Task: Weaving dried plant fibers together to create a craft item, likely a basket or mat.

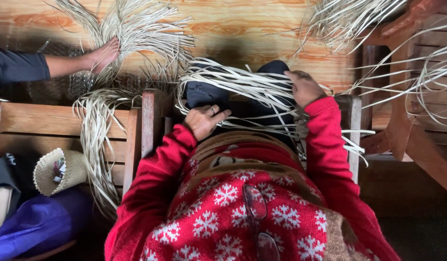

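- Co-worker's arm [20,66] cut off by left edge; only dark sleeve, forearm, hand visible.
- Right hand [304,87]: fingertips buried in pale straw strips [242,84]; grip unclear.
- Left hand [205,120]: palm side hidden, contact with strips hard to judge.
- Lap and knees mostly covered by strips.
- Straw bundle [349,17] top right running off top edge.
- Wooden chair [421,121] cropped at right edge.
- Blue bag [40,224] cut off bottom left.
- Small woven basket [59,171]: contents too small to tell.
- Glasses [257,212] blurred, clipped by bottom edge.
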